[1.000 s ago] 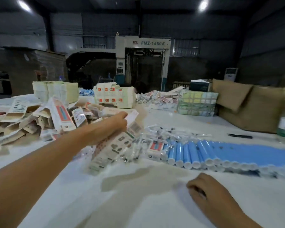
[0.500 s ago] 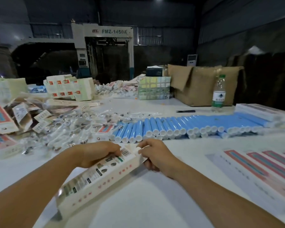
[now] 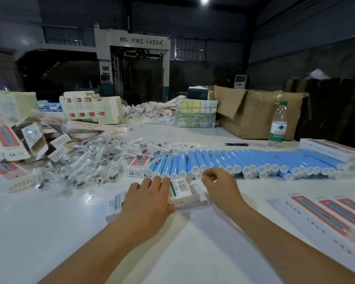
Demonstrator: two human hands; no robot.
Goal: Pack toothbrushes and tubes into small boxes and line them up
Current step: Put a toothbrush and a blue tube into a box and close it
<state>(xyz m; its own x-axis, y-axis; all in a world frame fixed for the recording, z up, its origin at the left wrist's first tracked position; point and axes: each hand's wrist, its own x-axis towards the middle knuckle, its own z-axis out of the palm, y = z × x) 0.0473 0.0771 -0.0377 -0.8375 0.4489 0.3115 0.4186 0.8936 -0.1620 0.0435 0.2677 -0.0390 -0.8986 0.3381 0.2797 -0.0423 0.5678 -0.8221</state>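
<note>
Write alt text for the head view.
A left hand presses a small white barcoded cardboard box onto a white table while the right hand works its open end, before a row of blue plastic tubes.

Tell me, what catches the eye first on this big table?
A long row of blue tubes lies side by side across the middle. In front of it, the left hand rests on a small white box. A heap of bagged toothbrushes sprawls to the left.
</note>
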